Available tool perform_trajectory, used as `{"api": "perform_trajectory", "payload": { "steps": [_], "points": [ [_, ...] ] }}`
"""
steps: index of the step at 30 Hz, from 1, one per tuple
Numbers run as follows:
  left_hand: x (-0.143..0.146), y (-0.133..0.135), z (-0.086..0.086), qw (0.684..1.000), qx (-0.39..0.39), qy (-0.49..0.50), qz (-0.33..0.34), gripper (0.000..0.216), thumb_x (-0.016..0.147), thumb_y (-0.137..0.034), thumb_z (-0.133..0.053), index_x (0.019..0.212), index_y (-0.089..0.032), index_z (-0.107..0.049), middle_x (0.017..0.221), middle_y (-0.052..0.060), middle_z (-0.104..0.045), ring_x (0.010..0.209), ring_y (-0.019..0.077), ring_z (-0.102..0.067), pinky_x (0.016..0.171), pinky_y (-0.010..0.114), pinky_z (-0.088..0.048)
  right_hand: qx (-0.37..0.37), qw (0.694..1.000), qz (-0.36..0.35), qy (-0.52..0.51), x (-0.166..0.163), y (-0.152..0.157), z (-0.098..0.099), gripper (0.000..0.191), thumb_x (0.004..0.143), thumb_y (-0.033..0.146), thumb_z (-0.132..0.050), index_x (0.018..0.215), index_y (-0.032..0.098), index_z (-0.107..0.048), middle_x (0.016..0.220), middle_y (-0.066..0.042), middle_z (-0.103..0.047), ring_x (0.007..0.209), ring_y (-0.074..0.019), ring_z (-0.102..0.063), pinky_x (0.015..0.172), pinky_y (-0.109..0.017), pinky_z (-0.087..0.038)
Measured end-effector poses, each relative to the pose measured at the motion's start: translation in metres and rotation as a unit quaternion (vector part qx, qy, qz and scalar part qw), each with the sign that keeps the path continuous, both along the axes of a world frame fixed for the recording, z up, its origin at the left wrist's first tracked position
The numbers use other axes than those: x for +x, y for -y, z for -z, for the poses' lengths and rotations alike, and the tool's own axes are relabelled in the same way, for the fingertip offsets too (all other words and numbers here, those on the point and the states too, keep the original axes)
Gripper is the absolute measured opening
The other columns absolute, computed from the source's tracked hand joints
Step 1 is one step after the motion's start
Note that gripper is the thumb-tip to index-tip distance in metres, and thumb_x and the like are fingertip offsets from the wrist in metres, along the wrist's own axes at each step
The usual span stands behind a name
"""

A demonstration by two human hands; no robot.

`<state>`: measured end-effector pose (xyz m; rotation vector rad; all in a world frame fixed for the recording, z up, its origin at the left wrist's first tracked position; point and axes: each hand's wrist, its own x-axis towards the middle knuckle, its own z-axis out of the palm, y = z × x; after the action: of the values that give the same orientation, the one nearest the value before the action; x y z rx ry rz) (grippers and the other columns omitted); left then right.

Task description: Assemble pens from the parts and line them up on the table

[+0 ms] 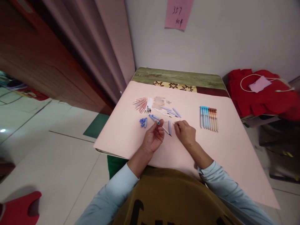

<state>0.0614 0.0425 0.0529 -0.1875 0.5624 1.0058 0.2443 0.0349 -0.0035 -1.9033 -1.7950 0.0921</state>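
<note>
Our left hand [153,137] pinches a small blue cylinder [158,123]; fingertips of our right hand [186,131] meet, contents unclear. Open pink-covered worktop [232,147] separates slim blue and brown pens [206,118] from its right edge.

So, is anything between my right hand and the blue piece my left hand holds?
Yes: a lavender barrel and a dark-tipped white rod lie on the pink sheet, between your right hand and the blue piece.
</note>
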Motion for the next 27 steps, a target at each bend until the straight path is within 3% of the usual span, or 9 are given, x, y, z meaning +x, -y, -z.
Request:
{"api": "perform_trajectory", "payload": {
  "steps": [4,7,10,13,16,20,27],
  "points": [
    [-0.002,0.0,-0.004,1.0,-0.001,-0.01,-0.007,0.022,0.098,-0.016,-0.048,0.107,-0.008,-0.067,0.08,0.008,-0.072,0.052,0.0043,-0.058,0.048,0.011,-0.05,-0.002,0.98,0.008,-0.201,-0.002,0.002,-0.014,0.021,0.09,0.037,-0.053,0.088,0.02,-0.066,0.077,-0.003,-0.068,0.065,-0.0152,-0.06,0.064,-0.027,-0.041],
    [0.0,-0.001,-0.004,1.0,-0.003,-0.013,-0.01,0.023,0.099,-0.015,-0.045,0.102,-0.008,-0.068,0.078,0.007,-0.071,0.054,0.0046,-0.059,0.049,0.011,-0.052,-0.051,0.907,-0.019,-0.418,-0.008,0.003,-0.03,0.025,0.085,0.044,-0.058,0.086,0.019,-0.063,0.071,-0.001,-0.064,0.056,-0.0133,-0.056,0.057,-0.026,-0.042],
    [0.0,-0.002,-0.001,1.0,0.001,-0.001,0.008,0.024,0.099,-0.017,-0.045,0.099,-0.007,-0.067,0.078,0.007,-0.071,0.054,0.0052,-0.06,0.049,0.012,-0.052,-0.095,0.833,-0.041,-0.544,-0.017,0.005,-0.048,0.031,0.077,0.046,-0.066,0.093,0.019,-0.064,0.076,-0.001,-0.066,0.055,-0.0114,-0.053,0.05,-0.024,-0.039],
    [0.0,0.0,0.002,0.999,0.02,0.006,0.033,0.022,0.098,-0.017,-0.047,0.1,-0.007,-0.066,0.083,0.008,-0.073,0.055,0.0059,-0.061,0.05,0.013,-0.053,-0.117,0.794,-0.047,-0.595,-0.025,0.009,-0.065,0.037,0.072,0.044,-0.072,0.098,0.018,-0.066,0.077,-0.001,-0.067,0.056,-0.01,-0.053,0.05,-0.024,-0.038],
    [0.0,0.001,0.002,0.999,0.027,-0.007,0.038,0.021,0.098,-0.016,-0.048,0.101,-0.006,-0.066,0.083,0.008,-0.073,0.056,0.0059,-0.061,0.052,0.013,-0.053,-0.111,0.775,-0.042,-0.621,-0.029,0.013,-0.075,0.033,0.069,0.041,-0.077,0.091,0.018,-0.067,0.067,0.002,-0.062,0.054,-0.0091,-0.051,0.05,-0.023,-0.037],
    [0.006,0.003,0.0,0.998,0.029,-0.053,0.003,0.019,0.097,-0.015,-0.05,0.096,-0.006,-0.067,0.08,0.006,-0.073,0.055,0.0052,-0.062,0.052,0.012,-0.053,-0.105,0.776,-0.058,-0.619,-0.034,0.016,-0.08,0.028,0.069,0.04,-0.077,0.084,0.018,-0.069,0.063,0.002,-0.06,0.053,-0.0091,-0.049,0.049,-0.023,-0.037],
    [0.012,0.005,-0.01,0.995,0.04,-0.088,-0.003,0.017,0.095,-0.017,-0.055,0.096,-0.006,-0.068,0.084,0.008,-0.074,0.056,0.0067,-0.063,0.051,0.014,-0.054,-0.1,0.76,-0.076,-0.638,-0.039,0.017,-0.081,0.032,0.075,0.042,-0.07,0.097,0.019,-0.072,0.076,0.001,-0.062,0.053,-0.0072,-0.048,0.051,-0.024,-0.036]
  ]
}}
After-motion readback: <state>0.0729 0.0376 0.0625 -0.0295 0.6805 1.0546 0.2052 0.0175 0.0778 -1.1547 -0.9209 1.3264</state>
